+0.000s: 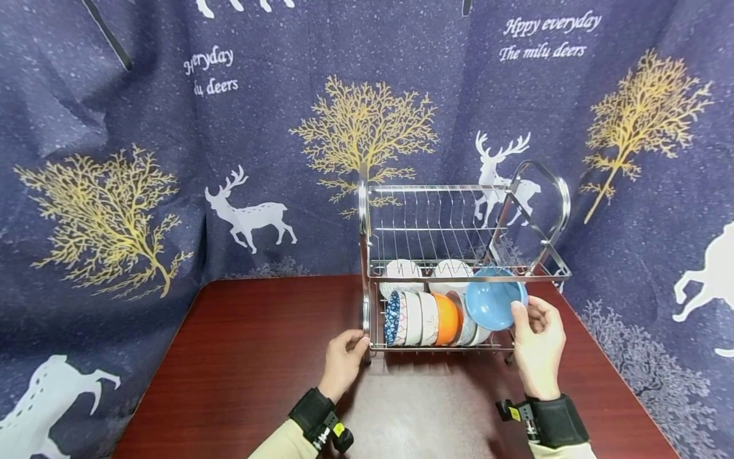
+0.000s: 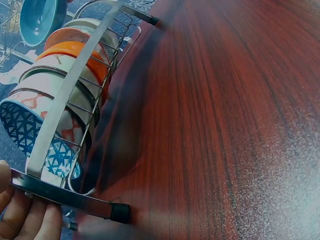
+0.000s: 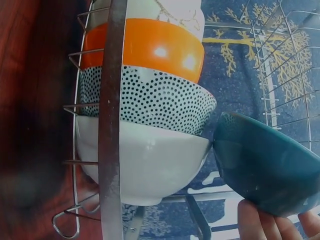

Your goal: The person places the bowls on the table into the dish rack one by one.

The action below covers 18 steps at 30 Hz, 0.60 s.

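A two-tier metal dish rack stands on the table, a row of bowls on edge in its lower tier. My right hand pinches the rim of a blue bowl between thumb and fingers, at the right end of that row, below the upper tier. In the right wrist view the blue bowl is tilted beside a white bowl. At the rack's lower left front upright, my left hand grips the metal frame; its fingers curl around the post.
The row holds a blue-patterned bowl, an orange bowl, a dotted bowl and others. Two white bowls sit behind. Wires of the upper tier overhang the row. A patterned cloth hangs behind the reddish-brown table.
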Tool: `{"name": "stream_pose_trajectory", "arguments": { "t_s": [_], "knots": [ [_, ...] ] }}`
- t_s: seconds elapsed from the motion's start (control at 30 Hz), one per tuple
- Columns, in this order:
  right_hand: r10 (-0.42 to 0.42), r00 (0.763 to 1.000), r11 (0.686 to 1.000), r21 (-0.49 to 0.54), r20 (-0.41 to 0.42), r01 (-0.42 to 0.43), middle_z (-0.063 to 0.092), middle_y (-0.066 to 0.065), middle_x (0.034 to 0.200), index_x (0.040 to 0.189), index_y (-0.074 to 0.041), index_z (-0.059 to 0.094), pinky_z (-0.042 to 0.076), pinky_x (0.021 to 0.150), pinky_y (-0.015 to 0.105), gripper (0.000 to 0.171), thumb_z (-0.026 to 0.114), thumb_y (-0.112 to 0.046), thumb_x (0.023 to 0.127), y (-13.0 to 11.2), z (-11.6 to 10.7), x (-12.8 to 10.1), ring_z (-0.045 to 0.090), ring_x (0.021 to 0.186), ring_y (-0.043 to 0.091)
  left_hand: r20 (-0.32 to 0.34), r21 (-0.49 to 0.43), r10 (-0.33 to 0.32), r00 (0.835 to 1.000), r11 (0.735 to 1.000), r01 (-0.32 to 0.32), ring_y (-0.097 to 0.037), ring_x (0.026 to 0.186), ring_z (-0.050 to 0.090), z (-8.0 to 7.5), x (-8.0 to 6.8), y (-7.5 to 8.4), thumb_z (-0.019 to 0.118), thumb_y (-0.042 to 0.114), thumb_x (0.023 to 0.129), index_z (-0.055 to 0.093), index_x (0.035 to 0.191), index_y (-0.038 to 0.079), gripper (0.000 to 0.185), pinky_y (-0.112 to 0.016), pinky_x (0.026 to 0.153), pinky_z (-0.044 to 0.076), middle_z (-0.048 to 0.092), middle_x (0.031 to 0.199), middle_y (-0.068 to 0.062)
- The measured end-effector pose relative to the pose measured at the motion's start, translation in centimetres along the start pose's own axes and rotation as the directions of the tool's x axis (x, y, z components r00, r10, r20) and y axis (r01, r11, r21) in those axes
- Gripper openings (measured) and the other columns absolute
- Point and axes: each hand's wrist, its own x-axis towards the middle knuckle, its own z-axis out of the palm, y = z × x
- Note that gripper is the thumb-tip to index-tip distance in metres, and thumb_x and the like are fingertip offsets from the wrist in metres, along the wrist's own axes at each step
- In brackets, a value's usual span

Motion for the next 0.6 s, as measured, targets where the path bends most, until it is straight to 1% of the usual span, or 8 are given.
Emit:
{"name": "stream_pose_trajectory", "arguments": {
  "t_s": [0.13,0.23,0.37,0.43,0.6],
  "knots": [
    [-0.054,0.999,0.997,-0.059,0.002,0.054,0.059,-0.004,0.092,0.119,-0.001,0.059,0.046,0.062,0.013,0.035,0.069,-0.015,0.088,-0.4,-0.1,-0.1,0.057,0.078,0.008,0.004,-0.004,-0.013,1.000,1.000,0.013,-0.026,0.084,0.067,0.0,0.0,0.1,0.068,0.007,0.088,0.069,0.097,-0.001,0.012,-0.030,0.076,0.054,0.070,0.090,-0.012],
    [-0.093,0.996,0.992,-0.080,0.008,0.094,0.059,-0.005,0.093,0.119,0.003,0.058,0.045,0.067,0.013,0.036,0.069,-0.013,0.088,-1.5,-0.1,-0.5,0.057,0.080,0.007,0.007,-0.007,-0.024,1.000,1.000,0.024,-0.026,0.084,0.067,0.0,0.0,0.1,0.067,0.008,0.089,0.069,0.097,-0.001,0.013,-0.029,0.076,0.054,0.070,0.090,-0.012],
    [-0.121,0.993,0.991,-0.060,0.014,0.122,0.059,-0.003,0.093,0.118,0.008,0.057,0.043,0.071,0.013,0.036,0.068,-0.009,0.087,-3.2,0.1,-1.0,0.057,0.080,0.006,0.009,-0.013,-0.034,0.999,0.999,0.034,-0.026,0.084,0.067,0.0,0.0,0.1,0.067,0.008,0.089,0.069,0.098,-0.002,0.013,-0.029,0.076,0.054,0.070,0.090,-0.012],
    [-0.130,0.991,0.990,-0.047,0.011,0.131,0.059,-0.002,0.093,0.117,0.008,0.057,0.043,0.072,0.014,0.036,0.068,-0.007,0.087,-3.4,0.1,-1.1,0.056,0.080,0.006,0.011,-0.015,-0.039,0.999,0.999,0.039,-0.027,0.084,0.067,0.0,0.0,0.1,0.067,0.007,0.089,0.069,0.098,-0.002,0.013,-0.029,0.076,0.054,0.070,0.090,-0.012],
    [-0.152,0.988,0.987,-0.056,0.000,0.152,0.060,0.004,0.095,0.117,0.009,0.056,0.042,0.074,0.014,0.037,0.068,-0.006,0.086,-3.7,0.2,-1.3,0.056,0.080,0.006,0.011,-0.015,-0.042,0.999,0.999,0.043,-0.026,0.085,0.067,0.0,-0.1,0.1,0.067,0.008,0.089,0.069,0.098,-0.002,0.014,-0.030,0.076,0.054,0.070,0.090,-0.012]
  ]
}}
